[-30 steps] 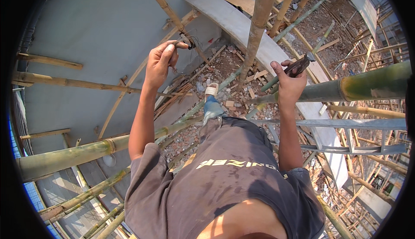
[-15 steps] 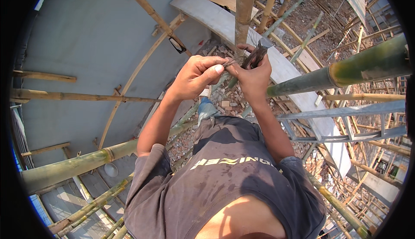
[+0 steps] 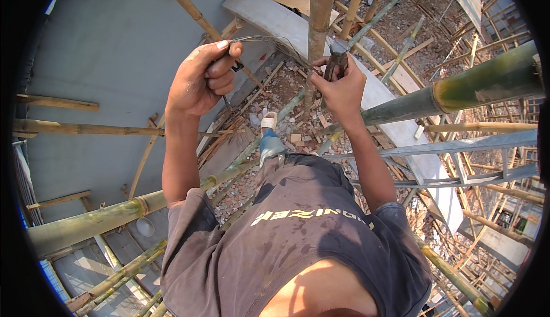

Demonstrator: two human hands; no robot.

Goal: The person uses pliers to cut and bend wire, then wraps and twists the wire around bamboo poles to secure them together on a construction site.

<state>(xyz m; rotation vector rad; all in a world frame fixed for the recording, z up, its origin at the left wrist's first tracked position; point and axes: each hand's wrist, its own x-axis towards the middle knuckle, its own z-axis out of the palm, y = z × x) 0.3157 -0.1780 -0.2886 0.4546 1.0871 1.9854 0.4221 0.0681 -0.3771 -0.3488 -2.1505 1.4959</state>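
Observation:
My left hand [image 3: 207, 78] is raised on the left, its fingers curled and pinching one end of a few thin dark wires [image 3: 277, 40]. The wires bow across the gap to my right hand [image 3: 345, 86], where they meet its thumb and fingertips. In that hand is a dark, worn tool [image 3: 336, 66] that looks like pliers, gripped upright with its lower part hidden in the fingers. Just behind the wires and beside the right hand stands a vertical bamboo pole [image 3: 318, 30].
A thick green bamboo pole [image 3: 458, 93] runs off to the right, another [image 3: 109, 219] to the left. A grey wall [image 3: 103, 59] fills the left side. Below lie a pale curved plank [image 3: 275, 16], a metal ladder-like frame [image 3: 458, 146] and brick rubble [image 3: 301, 128]. My shod foot [image 3: 268, 121] shows.
My left hand has moved up and left, away from the right, drawing the wires out into an arc between them. The right hand has stayed nearly in place, turning the tool slightly.

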